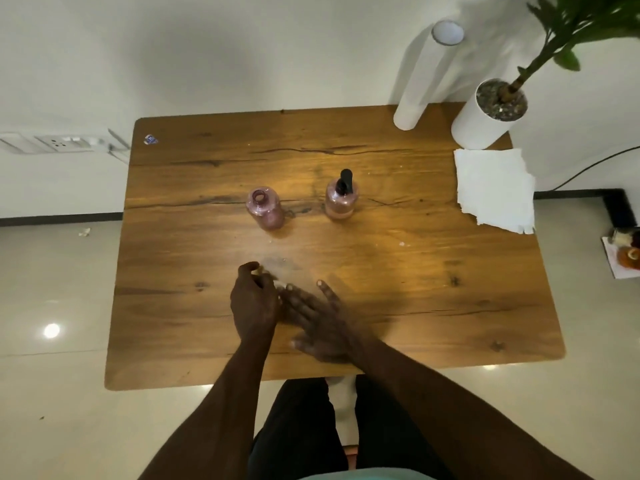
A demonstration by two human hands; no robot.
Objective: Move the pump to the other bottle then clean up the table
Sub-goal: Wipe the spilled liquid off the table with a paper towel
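Two pink glittery bottles stand on the wooden table [433, 278]. The left bottle [265, 209] has an open neck. The right bottle [340, 201] carries the black pump [345, 181]. My left hand [254, 303] is curled near the table's front, with a small pale scrap, perhaps tissue, showing at its fingertips. My right hand [322, 320] is blurred and flat beside it, fingers spread, touching the left hand. A faint wet smear [282, 264] lies on the wood just beyond my hands.
A stack of white paper napkins [495, 188] lies at the right edge. A white tube [426, 77] and a white potted plant [485, 116] stand at the back right corner. Small crumbs dot the wood.
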